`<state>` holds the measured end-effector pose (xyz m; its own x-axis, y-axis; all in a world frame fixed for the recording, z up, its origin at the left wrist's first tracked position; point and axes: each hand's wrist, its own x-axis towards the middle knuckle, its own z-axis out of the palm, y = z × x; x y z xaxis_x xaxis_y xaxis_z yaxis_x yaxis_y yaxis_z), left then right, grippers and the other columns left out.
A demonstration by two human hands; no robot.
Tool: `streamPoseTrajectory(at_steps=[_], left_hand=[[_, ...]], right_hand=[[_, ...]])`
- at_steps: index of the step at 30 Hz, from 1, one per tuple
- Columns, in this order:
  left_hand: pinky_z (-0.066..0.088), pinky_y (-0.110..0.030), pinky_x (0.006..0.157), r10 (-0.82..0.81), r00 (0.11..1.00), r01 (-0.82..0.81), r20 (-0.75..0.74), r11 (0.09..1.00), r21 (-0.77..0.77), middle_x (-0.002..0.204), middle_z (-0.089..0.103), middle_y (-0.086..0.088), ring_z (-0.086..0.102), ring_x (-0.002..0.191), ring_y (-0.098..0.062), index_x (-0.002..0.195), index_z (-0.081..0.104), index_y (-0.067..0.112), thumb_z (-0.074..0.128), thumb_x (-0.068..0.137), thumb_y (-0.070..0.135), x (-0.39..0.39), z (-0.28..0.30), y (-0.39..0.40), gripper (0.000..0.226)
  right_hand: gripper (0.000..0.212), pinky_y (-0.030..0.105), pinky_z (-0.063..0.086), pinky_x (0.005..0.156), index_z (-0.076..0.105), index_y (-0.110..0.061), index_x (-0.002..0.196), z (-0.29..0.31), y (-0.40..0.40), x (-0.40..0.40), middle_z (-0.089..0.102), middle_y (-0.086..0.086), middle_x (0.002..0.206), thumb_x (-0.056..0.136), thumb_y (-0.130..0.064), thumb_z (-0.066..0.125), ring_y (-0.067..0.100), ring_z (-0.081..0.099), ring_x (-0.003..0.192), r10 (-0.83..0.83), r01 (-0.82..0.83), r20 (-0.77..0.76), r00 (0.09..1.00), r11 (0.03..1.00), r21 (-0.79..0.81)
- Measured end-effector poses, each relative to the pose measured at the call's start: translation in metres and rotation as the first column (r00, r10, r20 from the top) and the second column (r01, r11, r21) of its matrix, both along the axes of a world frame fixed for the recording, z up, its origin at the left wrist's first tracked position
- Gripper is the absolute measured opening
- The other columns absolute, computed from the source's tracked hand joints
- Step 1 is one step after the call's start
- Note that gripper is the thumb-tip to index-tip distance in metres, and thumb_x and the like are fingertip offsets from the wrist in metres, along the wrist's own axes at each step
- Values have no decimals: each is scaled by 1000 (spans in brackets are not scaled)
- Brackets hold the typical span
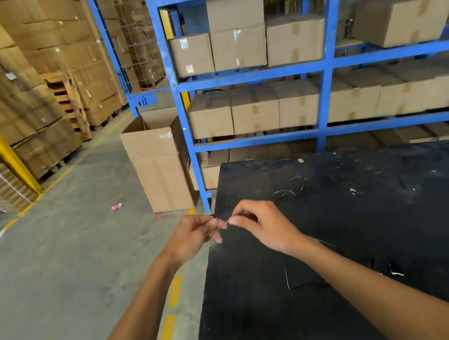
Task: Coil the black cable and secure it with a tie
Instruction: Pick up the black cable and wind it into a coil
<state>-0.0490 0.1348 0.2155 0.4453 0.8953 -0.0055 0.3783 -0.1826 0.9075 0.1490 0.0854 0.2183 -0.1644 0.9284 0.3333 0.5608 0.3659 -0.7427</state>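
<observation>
Black cable [289, 188] on black table [378, 232], pinched by left hand [191, 237] and right hand [263, 226], blue shelving [327, 64] behind

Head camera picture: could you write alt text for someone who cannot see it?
Two bare hands, left hand and right hand, meet fingertip to fingertip, pinching something thin at the corner of a black table. A thin black cable lies loose on the table. Behind stand blue shelves of cardboard boxes in a warehouse.

item between fingertips [224, 223]: too small to identify
black cable [287, 278]: mostly lost against black table [407, 227]
shelf boxes [400, 19]: blurred
</observation>
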Motion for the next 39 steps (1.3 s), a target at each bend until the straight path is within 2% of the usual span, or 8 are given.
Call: streamPoseTrajectory(at_steps=[6, 11, 16, 22, 26, 32, 37, 39], left_hand=[[24, -27, 54, 59, 940, 39, 335, 960, -278, 45, 27, 10, 25, 44, -10, 73, 49, 8, 26, 106, 13, -10, 15, -11, 40], [34, -25, 53, 138, 800, 67, 584, 947, -315, 52, 29, 6, 30, 45, -12, 84, 63, 3, 28, 103, 10, -15, 38, -8, 40], [29, -15, 43, 60, 743, 149, 667, 956, -252, 59, 39, 6, 27, 40, -3, 113, 69, 1, 40, 101, 16, -9, 52, -6, 34], [42, -16, 49, 179, 546, -21, 818, 979, -201, 48, 35, 11, 41, 43, -5, 96, 77, 12, 44, 100, 30, 6, 67, -2, 38], [39, -13, 45, 142, 598, -110, 788, 989, -94, 79, 73, 7, 39, 37, -4, 95, 79, 20, 51, 94, 33, 13, 67, -6, 31], [43, -19, 51, 193, 811, -335, 552, 927, 168, 116, 72, 3, 49, 45, -10, 87, 80, 26, 55, 98, 19, 2, 62, 2, 28], [51, -23, 52, 240, 952, -295, 188, 880, 372, 99, 76, 3, 62, 50, -14, 83, 75, 19, 56, 97, 17, -8, 52, 9, 25], [47, -23, 51, 230, 972, -228, 44, 891, 393, 74, 73, 9, 56, 45, -15, 88, 75, 18, 55, 98, 24, -9, 44, 9, 24]], right_hand=[[5, 1, 43, 70, 66, -23, 91, 30, 40, 3, 64, -19, 81, 95, -24, 63, -13, 59, 81, -68, 80, -126, 990, 993, 87], [20, 20, 43, 66, 70, -13, 89, 23, 59, -7, 68, 8, 82, 98, -26, 59, 18, 61, 77, -82, 84, -114, 990, 996, 11], [28, 19, 31, 55, 69, -7, 86, 11, 56, -24, 48, -8, 60, 102, -21, 51, 4, 40, 55, -77, 52, -202, 976, 991, -125], [36, 16, 27, 43, 62, -4, 97, -9, 22, -49, 37, 2, 56, 108, -28, 37, 4, 32, 41, 121, -235, -307, 944, 899, -370], [40, 21, 27, 45, 62, -1, 106, -14, 2, -61, 36, 3, 56, 109, -29, 34, 8, 28, 40, 193, -311, -315, 929, 870, -384], [29, 11, 34, 48, 68, -8, 102, -6, -8, -55, 45, -20, 47, 106, -23, 43, -2, 42, 46, 253, -309, -209, 945, 901, -304], [22, 33, 34, 59, 64, -21, 81, 21, 3, -30, 55, 14, 69, 99, -27, 53, 11, 43, 61, 206, -206, -1, 979, 977, -52], [19, 28, 36, 60, 64, -25, 79, 36, 12, -19, 56, -1, 66, 97, -30, 57, 5, 46, 61, 165, -166, 40, 985, 986, 13]])
